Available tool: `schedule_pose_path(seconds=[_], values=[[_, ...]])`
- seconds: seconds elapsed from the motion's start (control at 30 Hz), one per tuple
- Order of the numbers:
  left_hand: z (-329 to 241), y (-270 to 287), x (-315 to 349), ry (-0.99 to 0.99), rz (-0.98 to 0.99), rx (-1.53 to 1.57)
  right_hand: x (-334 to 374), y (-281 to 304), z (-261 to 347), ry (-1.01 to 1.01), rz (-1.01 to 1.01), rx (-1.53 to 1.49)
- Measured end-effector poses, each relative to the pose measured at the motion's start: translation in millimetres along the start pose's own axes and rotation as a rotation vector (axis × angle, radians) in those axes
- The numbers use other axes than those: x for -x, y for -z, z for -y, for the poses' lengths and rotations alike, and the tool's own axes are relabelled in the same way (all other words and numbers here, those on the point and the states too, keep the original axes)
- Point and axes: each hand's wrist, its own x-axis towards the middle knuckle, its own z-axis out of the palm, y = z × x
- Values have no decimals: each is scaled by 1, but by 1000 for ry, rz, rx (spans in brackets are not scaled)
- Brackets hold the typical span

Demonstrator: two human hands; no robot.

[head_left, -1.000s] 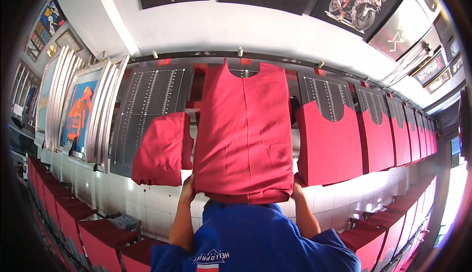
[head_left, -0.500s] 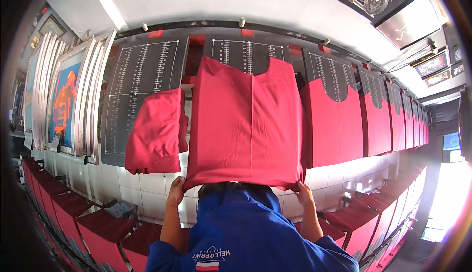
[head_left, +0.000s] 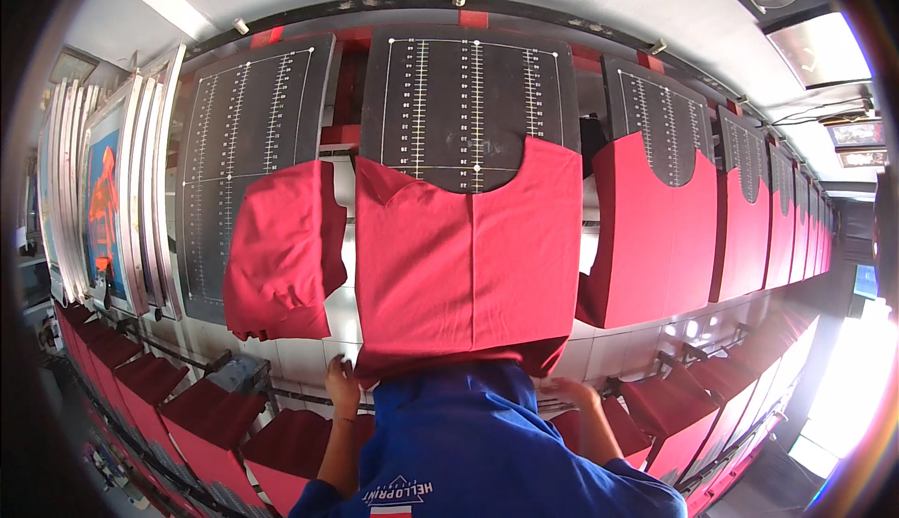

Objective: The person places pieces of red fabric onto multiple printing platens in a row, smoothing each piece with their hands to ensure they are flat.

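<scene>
A red fabric shirt panel (head_left: 468, 274) with a scooped neckline lies over the dark board (head_left: 445, 106) in front of me, which carries white ruler marks. Its upper left corner is folded over, and a crease runs down its middle. The lower edge hangs over the board's near end by my body. My left hand (head_left: 343, 385) is beside the hanging left corner, fingers apart. Just off the lower right corner, my right hand (head_left: 573, 392) has its fingers stretched toward the cloth, slightly blurred. A crumpled pile of red fabric (head_left: 281, 251) rests on the board to the left.
More boards with red panels (head_left: 655, 237) run in a row to the right. Framed printing screens (head_left: 136, 190) stand upright at the far left. Behind me is another row of red-covered boards (head_left: 211, 415). A dark rail (head_left: 393, 3) runs along the far side.
Both hands have let go of the panel's lower corners and dropped toward me. The panel sits nearer me on the board, with more of the ruler marks showing. The view has shifted slightly.
</scene>
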Motion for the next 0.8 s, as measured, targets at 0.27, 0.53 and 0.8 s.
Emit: schedule_pose_path(seconds=[0.27, 0.53, 0.8], values=[[-258, 24, -150, -733, -42, -248, 32, 312, 178, 547, -844, -215], [-286, 9, -301, -668, -309, -198, -42, 402, 226, 704, -1415, 206], [-302, 6, -323, -742, -251, -71, -40, 417, 218, 862, -1360, 201]])
